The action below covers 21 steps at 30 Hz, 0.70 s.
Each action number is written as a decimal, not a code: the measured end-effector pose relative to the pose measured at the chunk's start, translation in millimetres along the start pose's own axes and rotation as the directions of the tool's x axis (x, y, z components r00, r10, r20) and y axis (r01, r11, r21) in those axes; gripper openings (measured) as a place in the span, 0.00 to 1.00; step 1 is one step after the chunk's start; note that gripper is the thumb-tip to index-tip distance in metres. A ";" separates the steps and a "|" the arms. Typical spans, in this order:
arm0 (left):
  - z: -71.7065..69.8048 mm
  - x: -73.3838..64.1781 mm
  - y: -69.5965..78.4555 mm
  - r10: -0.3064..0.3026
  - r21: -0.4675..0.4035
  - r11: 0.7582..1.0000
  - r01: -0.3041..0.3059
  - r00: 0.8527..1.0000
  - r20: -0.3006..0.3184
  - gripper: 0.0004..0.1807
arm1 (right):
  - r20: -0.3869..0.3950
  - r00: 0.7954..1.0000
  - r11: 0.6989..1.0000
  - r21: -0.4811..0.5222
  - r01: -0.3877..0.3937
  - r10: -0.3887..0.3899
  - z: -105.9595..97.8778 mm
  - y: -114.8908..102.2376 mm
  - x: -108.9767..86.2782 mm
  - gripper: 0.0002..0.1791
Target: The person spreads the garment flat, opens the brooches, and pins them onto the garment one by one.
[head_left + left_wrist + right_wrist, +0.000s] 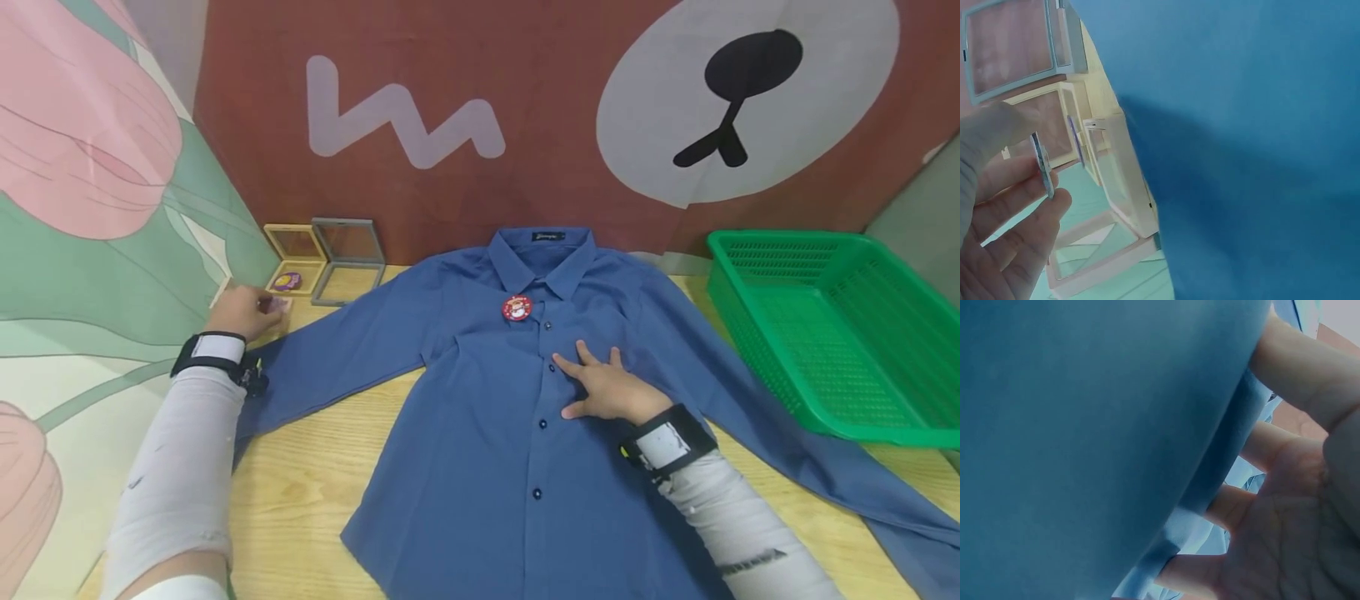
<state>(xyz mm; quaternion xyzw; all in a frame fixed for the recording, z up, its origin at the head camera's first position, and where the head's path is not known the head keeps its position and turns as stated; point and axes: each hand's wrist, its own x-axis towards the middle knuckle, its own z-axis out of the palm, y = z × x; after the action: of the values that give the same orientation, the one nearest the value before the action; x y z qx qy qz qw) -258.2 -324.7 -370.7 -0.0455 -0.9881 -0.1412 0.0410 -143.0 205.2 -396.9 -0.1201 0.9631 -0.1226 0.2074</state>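
My left hand (238, 312) pinches a thin flat pin badge (1042, 165) between thumb and fingers, seen edge-on in the left wrist view. It is beside a pale pink display case (1125, 181) that stands open, mostly hidden by the hand in the head view. Over the front of a blue button-up shirt (465, 433) my right hand (617, 392) lies with fingers spread, fingertips on the cloth near the buttons. A round red badge (517, 307) sits on the shirt just below its collar. Behind the left hand, a yellow case (321, 265) stands open with a purple badge (287, 281) inside.
A grey open case (347, 302) stands right of the yellow one, against the brown wall cloth. At the right, a green plastic basket (806, 242) stands close by the shirt's sleeve. The shirt lies spread across the wooden table (292, 500).
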 end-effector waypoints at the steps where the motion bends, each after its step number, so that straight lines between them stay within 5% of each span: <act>1: -0.4 -1.0 0.2 0.010 0.000 1.000 -0.010 1.000 0.000 0.20 | 0.001 1.000 1.000 -0.001 0.000 0.000 0.1 0.1 0.1 0.49; 5: -2.2 -3.7 5.9 0.073 0.010 0.997 -0.073 0.997 -0.029 0.19 | 0.007 1.000 1.000 -0.001 -0.004 0.004 -0.5 0.7 -0.1 0.49; 12: -4.5 -10.3 36.7 0.148 0.018 0.989 -0.147 0.986 -0.071 0.14 | 0.011 1.000 1.000 0.010 -0.007 0.007 -2.0 0.9 1.5 0.49; 21: 3.9 -13.1 68.0 0.295 0.021 0.955 -0.295 0.945 -0.141 0.10 | 0.036 0.999 1.000 0.009 -0.030 0.029 -3.7 0.8 2.2 0.50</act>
<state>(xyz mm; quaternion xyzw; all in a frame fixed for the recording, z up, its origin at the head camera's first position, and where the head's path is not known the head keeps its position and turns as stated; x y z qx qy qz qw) -238.6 -259.6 -357.0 -0.1824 -0.9647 -0.1363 0.1322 -146.7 206.0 -394.6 -0.1070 0.9603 -0.1218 0.2270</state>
